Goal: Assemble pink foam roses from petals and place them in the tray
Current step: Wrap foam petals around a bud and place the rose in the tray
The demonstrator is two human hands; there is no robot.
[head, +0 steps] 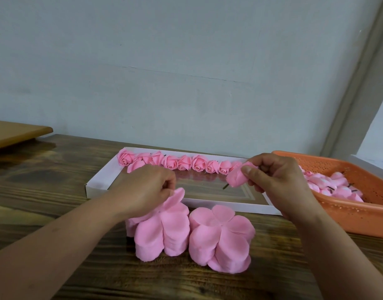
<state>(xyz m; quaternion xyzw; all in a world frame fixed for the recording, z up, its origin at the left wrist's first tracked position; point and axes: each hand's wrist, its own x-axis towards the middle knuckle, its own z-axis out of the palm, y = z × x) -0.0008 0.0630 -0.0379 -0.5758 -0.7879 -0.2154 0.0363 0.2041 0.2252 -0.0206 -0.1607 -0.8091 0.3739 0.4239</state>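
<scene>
The right hand (279, 178) pinches a pink rosebud (238, 177) between thumb and curled fingers, its thin stem poking out toward the left, above the white tray (95, 180). The left hand (143, 189) pinches the top petal (175, 197) lifted off the left of 2 petal stacks (221, 234), just below its fingertips. Finished roses (182, 162) line the tray's far edge beyond both hands. An orange basket (359, 215) of buds sits right of the right fingers.

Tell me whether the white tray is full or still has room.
Still has room. The white tray holds one row of finished roses along its far wall; the rest of its floor is bare.
</scene>
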